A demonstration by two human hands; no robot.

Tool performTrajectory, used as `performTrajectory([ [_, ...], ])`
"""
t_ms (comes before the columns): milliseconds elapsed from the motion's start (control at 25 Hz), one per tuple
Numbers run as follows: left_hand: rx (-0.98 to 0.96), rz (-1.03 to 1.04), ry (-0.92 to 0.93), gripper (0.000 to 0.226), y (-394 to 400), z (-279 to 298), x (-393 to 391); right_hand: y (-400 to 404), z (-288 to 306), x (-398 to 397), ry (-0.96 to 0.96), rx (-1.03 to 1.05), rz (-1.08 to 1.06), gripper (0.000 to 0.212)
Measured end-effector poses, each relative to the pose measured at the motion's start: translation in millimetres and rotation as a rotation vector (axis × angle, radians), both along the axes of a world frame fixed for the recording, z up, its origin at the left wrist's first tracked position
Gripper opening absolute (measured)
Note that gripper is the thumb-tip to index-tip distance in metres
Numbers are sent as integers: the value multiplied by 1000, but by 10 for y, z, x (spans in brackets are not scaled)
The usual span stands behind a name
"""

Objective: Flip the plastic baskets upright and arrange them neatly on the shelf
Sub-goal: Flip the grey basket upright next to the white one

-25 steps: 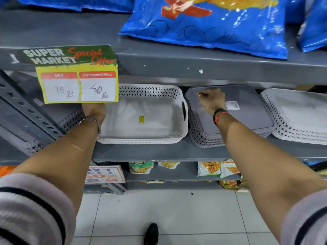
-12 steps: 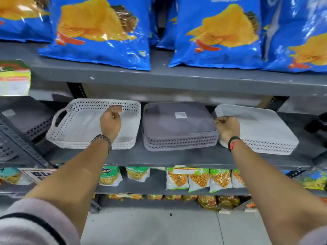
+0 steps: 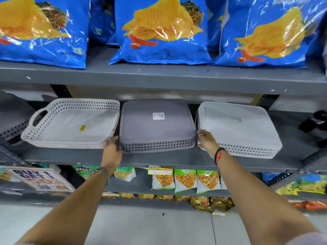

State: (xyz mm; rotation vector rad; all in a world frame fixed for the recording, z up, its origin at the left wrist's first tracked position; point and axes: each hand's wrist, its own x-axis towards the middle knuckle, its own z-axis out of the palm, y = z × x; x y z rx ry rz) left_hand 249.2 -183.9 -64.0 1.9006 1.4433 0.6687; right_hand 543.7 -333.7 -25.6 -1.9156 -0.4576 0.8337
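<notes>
On the grey shelf (image 3: 159,160) stand three stacks of perforated plastic baskets. The white stack (image 3: 70,124) on the left is upright. A grey stack (image 3: 155,128) in the middle lies upside down, a label on its bottom. The white stack (image 3: 237,131) on the right is also upside down. My left hand (image 3: 112,147) curls round the grey stack's front left corner. My right hand (image 3: 206,141) holds the grey stack's front right corner, with its fingers in the gap beside the right white stack.
More grey baskets (image 3: 12,124) lie at the far left. A black object (image 3: 315,121) sits at the right end of the shelf. Blue chip bags (image 3: 159,32) fill the shelf above, snack packets (image 3: 185,179) the one below. An offer sign (image 3: 39,179) hangs lower left.
The view has shifted right and up. My left hand left the upright white stack and went to the grey stack's left corner. My right hand stayed at the gap on its right.
</notes>
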Motion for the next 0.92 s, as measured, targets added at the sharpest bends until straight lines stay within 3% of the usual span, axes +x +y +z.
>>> performTrajectory([
  [40, -35, 1, 25, 59, -13, -60, 12, 48, -41, -35, 27, 15, -14, 25],
  [280, -90, -71, 17, 76, 148, -192, 114, 330, -273, 63, 62, 49, -21, 69],
  [400, -61, -102, -42, 83, 342, -306, 132, 512, -138, 11, 83, 29, -69, 65],
  [720, -137, -46, -168, 67, 529, -384, 123, 620, -98, 123, 26, 59, -154, 68],
  [840, -178, -37, -316, 61, 509, -367, 131, 563, -50, 107, 71, 174, -196, 59],
  [920, -151, -32, -416, 58, 445, -285, 179, 492, -129, 207, 96, 236, -274, 40],
])
